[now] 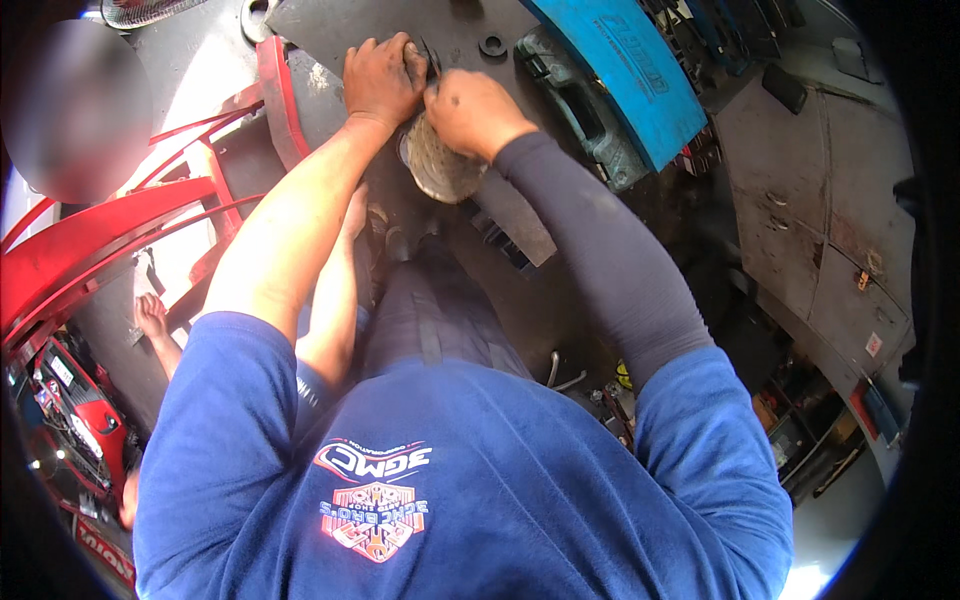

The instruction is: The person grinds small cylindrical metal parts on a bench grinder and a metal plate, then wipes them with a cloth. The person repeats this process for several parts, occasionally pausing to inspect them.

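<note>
My left hand (pixel 383 80) is closed at the top middle, its thumb and fingers against a small dark piece (pixel 431 60) that they mostly hide. Just right of it, my right hand (pixel 472 112) is closed as well, its fingertips meeting at the same dark piece. What each hand grips cannot be made out. Below my right hand sits a round, dull metal part (pixel 440 170) with a worn, pitted face; the hand covers its upper edge. A black ring (pixel 492 46) lies apart from both hands, up and to the right.
Red metal frame parts (pixel 110 215) fill the left. At upper right stands an open case with a blue lid (pixel 640 85). A grey metal cabinet (pixel 800 190) is at far right. Another person is close on my left; their hand (pixel 150 315) shows beside the red frame.
</note>
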